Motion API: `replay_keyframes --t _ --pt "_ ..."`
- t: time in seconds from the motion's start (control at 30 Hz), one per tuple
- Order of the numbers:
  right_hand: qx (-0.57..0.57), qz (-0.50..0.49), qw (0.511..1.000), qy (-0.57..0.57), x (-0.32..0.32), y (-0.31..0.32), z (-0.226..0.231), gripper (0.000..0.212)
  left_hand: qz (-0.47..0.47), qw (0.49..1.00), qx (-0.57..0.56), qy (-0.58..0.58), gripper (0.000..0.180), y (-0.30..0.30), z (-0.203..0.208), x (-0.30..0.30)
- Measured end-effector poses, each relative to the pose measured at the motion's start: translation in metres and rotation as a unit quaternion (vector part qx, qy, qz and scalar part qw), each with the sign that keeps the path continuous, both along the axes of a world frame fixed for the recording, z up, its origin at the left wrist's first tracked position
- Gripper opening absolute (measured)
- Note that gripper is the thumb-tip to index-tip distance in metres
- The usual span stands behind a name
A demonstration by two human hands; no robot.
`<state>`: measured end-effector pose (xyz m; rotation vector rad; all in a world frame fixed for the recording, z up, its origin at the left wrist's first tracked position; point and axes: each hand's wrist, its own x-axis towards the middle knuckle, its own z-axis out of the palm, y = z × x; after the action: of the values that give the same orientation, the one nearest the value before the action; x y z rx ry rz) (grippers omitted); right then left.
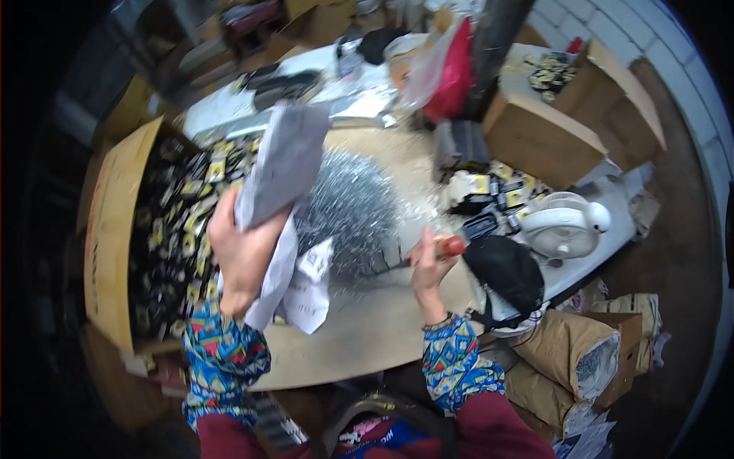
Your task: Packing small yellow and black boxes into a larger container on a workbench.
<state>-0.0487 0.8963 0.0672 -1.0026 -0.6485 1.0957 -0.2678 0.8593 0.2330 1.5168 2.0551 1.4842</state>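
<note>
My left hand is closed round a crumpled grey-white paper bundle, raised over the table's left part; its lower flaps hang down past my wrist. Whether it is a bag or folded sheets I cannot tell. My right hand grips a tool with a red-ended handle. A thin dark metal part points left from that fist, towards the near edge of a heap of small shiny metal pins or nails. The heap lies between my hands on the tan tabletop. A loose white paper piece is beside the heap.
At left stands a large carton full of small black-and-yellow packs. On the right are more packs, a black bag, a white fan and open cartons. Brown paper sacks stand lower right.
</note>
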Motion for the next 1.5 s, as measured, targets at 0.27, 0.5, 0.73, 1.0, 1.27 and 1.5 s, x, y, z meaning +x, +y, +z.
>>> replay_keyframes --t 0.27,0.5,0.73,1.0,1.27,1.5 --pt "0.177 0.055 0.957 0.223 -0.036 0.003 0.095 0.030 0.027 0.991 0.112 0.064 0.028 -0.047 0.094 -0.016" --pt "0.119 0.040 0.966 0.225 -0.073 0.012 0.111 0.040 0.177 0.967 0.051 -0.176 0.056 -0.054 0.100 -0.079" --pt "0.088 0.034 0.961 0.262 -0.099 0.031 0.114 0.039 0.043 0.986 0.051 -0.150 0.024 -0.078 0.072 -0.103" --pt "0.063 0.067 0.966 0.243 -0.095 0.048 0.130 0.039 0.063 0.988 0.018 -0.141 0.024 -0.090 0.047 -0.121" --pt "0.058 0.104 0.953 0.278 -0.079 0.050 0.112 0.029 0.045 0.997 0.064 -0.004 0.023 -0.106 0.026 -0.142" --pt "0.053 0.090 0.959 0.264 -0.066 0.047 0.105 0.036 0.067 0.989 0.077 -0.112 0.029 -0.125 0.004 -0.171"
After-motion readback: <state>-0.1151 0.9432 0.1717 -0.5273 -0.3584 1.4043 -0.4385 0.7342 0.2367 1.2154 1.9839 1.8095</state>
